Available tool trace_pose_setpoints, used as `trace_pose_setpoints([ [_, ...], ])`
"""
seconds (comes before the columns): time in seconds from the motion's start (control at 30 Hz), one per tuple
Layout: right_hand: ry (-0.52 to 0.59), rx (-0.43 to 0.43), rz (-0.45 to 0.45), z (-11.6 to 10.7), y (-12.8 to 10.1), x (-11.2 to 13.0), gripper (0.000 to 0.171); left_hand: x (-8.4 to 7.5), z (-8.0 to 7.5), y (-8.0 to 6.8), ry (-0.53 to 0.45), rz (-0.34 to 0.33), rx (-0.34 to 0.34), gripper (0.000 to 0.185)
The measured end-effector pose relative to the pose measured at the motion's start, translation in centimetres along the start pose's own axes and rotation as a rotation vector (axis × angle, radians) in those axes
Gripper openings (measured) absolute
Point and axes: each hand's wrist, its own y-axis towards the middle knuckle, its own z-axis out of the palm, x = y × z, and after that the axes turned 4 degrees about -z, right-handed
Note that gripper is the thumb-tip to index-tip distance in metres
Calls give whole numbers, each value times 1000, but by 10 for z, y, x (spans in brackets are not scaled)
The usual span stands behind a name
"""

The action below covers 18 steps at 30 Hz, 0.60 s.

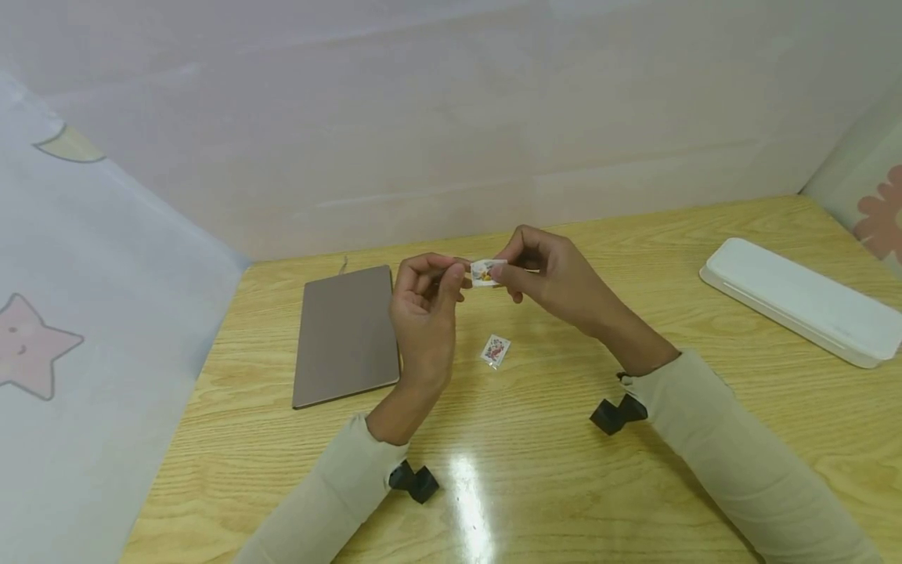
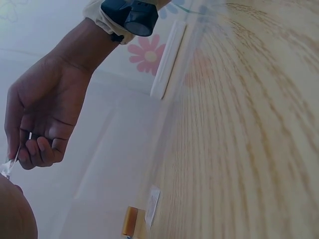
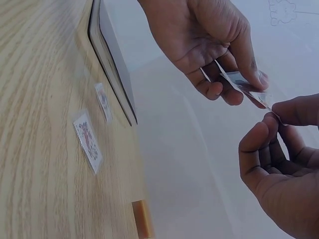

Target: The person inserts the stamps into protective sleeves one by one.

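Observation:
Both hands meet above the middle of the wooden table (image 1: 634, 486). Between them is a small clear-wrapped sticker (image 1: 488, 272) with a colourful picture. My left hand (image 1: 458, 274) pinches its left end and my right hand (image 1: 502, 270) pinches its right end. In the right wrist view the left hand (image 3: 239, 87) holds the thin sticker (image 3: 249, 89) edge-on, and the right hand (image 3: 279, 117) nips its lower tip. The left wrist view shows the right hand (image 2: 20, 159) with curled fingers on the sticker's corner (image 2: 7, 167). A second similar sticker (image 1: 496, 350) lies flat on the table below the hands.
A flat brown tablet-like slab (image 1: 345, 333) lies left of the hands. At the right stands a long white closed case (image 1: 803, 301). Pale screens wall the table at the back and both sides. The second sticker (image 3: 88, 141) lies near the slab (image 3: 112, 64).

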Motion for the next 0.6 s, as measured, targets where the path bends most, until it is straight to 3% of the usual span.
trace_pose_setpoints([
  [0.6, -9, -28, -23, 3, -2, 7, 15, -6, 3, -1, 55, 24, 10, 16],
])
